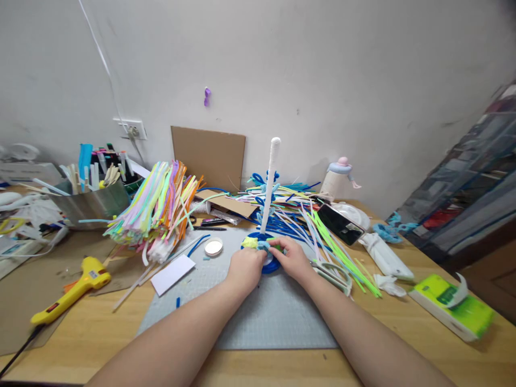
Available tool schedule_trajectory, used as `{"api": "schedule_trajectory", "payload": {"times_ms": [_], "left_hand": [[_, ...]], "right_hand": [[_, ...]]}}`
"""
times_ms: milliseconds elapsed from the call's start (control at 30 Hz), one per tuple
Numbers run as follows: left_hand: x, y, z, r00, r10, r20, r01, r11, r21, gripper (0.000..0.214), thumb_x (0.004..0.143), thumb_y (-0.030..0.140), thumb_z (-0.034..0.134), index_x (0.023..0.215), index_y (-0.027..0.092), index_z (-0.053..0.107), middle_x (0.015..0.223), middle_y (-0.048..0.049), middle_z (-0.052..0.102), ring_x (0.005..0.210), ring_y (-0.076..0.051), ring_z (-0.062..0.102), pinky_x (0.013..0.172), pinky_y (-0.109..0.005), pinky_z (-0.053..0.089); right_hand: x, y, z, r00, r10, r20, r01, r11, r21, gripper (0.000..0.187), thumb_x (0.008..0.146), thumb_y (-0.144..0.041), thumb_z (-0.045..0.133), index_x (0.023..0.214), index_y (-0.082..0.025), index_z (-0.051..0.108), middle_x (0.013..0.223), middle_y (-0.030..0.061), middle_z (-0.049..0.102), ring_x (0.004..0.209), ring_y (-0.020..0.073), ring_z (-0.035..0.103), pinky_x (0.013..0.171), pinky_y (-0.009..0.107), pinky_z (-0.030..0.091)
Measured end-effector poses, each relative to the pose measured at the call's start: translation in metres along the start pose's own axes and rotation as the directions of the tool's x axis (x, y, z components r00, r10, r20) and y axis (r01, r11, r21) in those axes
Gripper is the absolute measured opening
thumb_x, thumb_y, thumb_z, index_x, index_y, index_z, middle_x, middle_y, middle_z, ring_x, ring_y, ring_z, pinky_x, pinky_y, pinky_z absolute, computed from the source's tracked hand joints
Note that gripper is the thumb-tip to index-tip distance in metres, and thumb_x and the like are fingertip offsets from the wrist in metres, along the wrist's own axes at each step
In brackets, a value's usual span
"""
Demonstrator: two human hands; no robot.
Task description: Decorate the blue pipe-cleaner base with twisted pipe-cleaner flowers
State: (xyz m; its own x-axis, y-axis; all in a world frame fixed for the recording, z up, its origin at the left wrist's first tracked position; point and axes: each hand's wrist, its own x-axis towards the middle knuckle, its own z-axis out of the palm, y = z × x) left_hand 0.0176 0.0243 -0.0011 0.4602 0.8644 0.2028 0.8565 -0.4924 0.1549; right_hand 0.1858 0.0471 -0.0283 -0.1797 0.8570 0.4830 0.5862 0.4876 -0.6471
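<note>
Both my hands meet at the foot of a white fuzzy upright post (pixel 269 183) that rises from a round blue coiled base (pixel 271 264) on the grey cutting mat (pixel 266 317). My left hand (pixel 245 267) is closed, pinching a small bundle of yellow and light-blue pipe cleaner (pixel 258 244) against the base. My right hand (pixel 293 259) is closed too, its fingertips gripping the same bundle, where a green bit shows.
A big heap of pastel pipe cleaners (pixel 159 207) lies at left, loose green and white ones (pixel 338 242) at right. Yellow glue gun (pixel 68 293), white card (pixel 172 274), small round lid (pixel 213 247), scissors (pixel 334 271), phone (pixel 342 224), green tissue pack (pixel 453 306), cardboard (pixel 208 156).
</note>
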Motion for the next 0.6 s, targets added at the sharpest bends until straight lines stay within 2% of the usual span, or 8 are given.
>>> {"api": "schedule_trajectory", "payload": {"times_ms": [600], "left_hand": [[-0.0002, -0.0006, 0.0005, 1.000, 0.003, 0.000, -0.003, 1.000, -0.018, 0.036, 0.092, 0.032, 0.030, 0.085, 0.021, 0.064, 0.080, -0.0073, 0.066, 0.078, -0.020, 0.061, 0.065, -0.029, 0.041]], "right_hand": [[0.0001, -0.0001, -0.0002, 1.000, 0.002, 0.007, -0.002, 1.000, -0.001, 0.014, 0.079, -0.024, 0.060, 0.091, -0.020, 0.066, 0.088, 0.0047, 0.066, 0.086, 0.0205, 0.058, 0.078, 0.034, 0.045]]}}
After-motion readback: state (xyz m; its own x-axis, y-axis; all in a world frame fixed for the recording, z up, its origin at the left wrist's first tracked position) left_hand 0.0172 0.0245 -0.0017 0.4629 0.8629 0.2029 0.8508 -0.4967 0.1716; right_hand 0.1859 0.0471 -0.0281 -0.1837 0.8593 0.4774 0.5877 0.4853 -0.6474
